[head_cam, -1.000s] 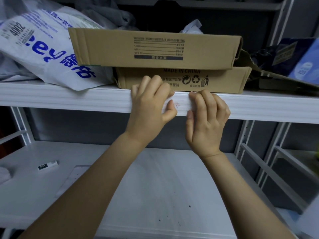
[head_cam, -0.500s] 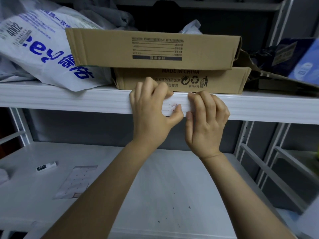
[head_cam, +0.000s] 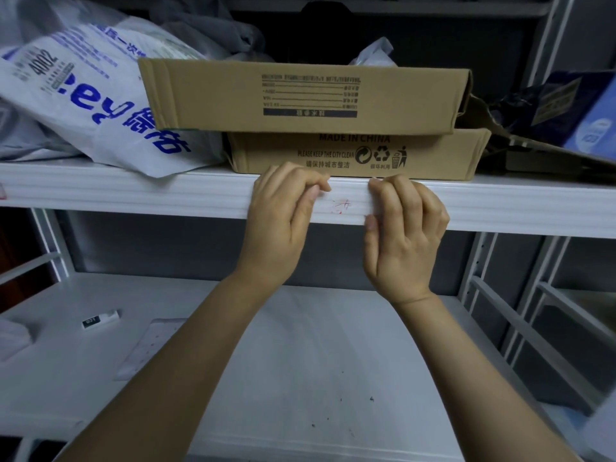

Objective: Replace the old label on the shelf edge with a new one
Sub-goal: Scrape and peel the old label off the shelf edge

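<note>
Head view. Label (head_cam: 340, 207), white with faint red marks, sits on the front of the shelf edge (head_cam: 133, 195), centre frame, between the two hands. Left hand (head_cam: 283, 218): fingers curled, tips (head_cam: 320, 187) against the edge at the label's left end; cannot tell whether they pinch the label or only press it. Right hand (head_cam: 405, 228): fingers bent over the top lip of the edge, thumb (head_cam: 369, 223) flat on the front face at the label's right end, so it clasps the edge. Label's outline against the white edge is hard to make out. On the shelf just above the hands: two flat boxes (head_cam: 300, 95), stacked. White bag (head_cam: 83, 105) with blue print, upper left. Lower shelf (head_cam: 300, 361), lower left of frame: small black-and-white stick (head_cam: 100, 319) and a paper sheet (head_cam: 146, 348) near it.
</note>
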